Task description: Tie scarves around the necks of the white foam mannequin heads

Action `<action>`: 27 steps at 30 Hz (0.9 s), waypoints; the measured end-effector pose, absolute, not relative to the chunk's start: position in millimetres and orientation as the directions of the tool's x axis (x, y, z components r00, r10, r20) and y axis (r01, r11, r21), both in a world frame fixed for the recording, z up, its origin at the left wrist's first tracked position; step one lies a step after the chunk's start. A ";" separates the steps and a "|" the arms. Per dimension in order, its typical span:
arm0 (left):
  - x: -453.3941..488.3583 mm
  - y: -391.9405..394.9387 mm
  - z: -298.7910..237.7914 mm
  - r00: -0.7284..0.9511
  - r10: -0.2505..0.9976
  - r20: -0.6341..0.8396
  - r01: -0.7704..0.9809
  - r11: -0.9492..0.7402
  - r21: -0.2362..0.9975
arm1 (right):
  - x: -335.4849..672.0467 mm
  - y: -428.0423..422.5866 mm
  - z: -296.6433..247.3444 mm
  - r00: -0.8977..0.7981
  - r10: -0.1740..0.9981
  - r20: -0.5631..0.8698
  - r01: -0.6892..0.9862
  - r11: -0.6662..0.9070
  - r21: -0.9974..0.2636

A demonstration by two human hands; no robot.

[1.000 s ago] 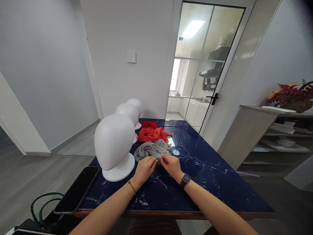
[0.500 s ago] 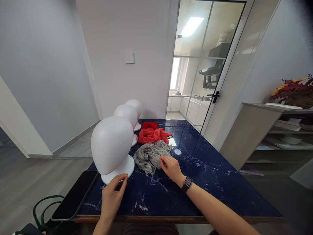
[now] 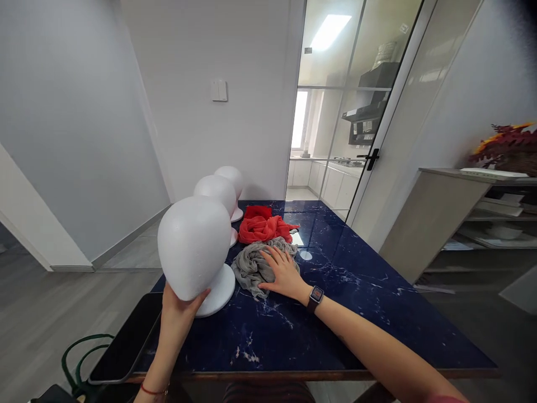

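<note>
Precariously, left hand (image 3: pixel 178 312) fingers clasp the top-heavy foam mannequin head (image 3: pixel 191 243), which could tip; right hand (image 3: pixel 282 273) fingers lie splayed on the grey scarf (image 3: pixel 250 270).

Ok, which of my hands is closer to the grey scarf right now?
Right. The right hand lies flat on the grey scarf. The left hand is apart from it, to its left, cupping the underside of the nearest foam head.

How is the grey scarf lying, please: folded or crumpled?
Crumpled: the grey scarf lies in a wrinkled heap under the flat right hand.
</note>
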State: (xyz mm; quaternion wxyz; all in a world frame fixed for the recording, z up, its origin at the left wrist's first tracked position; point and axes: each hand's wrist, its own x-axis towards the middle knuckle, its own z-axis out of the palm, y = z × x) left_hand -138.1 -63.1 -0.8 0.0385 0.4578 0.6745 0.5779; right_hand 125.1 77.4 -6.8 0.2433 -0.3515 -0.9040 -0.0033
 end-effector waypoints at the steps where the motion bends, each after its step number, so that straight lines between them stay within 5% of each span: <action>1: -138.0 -60.3 -1.4 -0.562 0.689 0.457 0.536 -0.118 0.836 | 119.2 79.7 -5.6 -0.658 0.631 0.411 0.626 0.761 -0.168; 6: -137.7 -54.4 -3.1 -0.570 0.769 0.290 0.408 -0.041 0.912 | 95.4 80.8 -5.6 -0.701 0.636 0.322 0.617 0.768 -0.174; 15: -128.2 -58.8 3.2 -0.592 0.763 0.260 0.443 0.039 0.896 | 104.7 70.1 -8.7 -0.680 0.637 0.363 0.633 0.760 -0.146; 21: -96.9 -61.8 24.6 -0.556 0.776 0.298 0.399 -0.065 0.915 | 135.2 103.4 -10.9 -0.523 0.760 0.385 0.536 0.645 -0.545; 27: -57.5 -5.5 38.0 -0.366 0.837 0.408 0.475 -0.209 0.855 | 226.5 159.4 -7.0 0.005 0.852 0.523 0.331 0.492 -0.805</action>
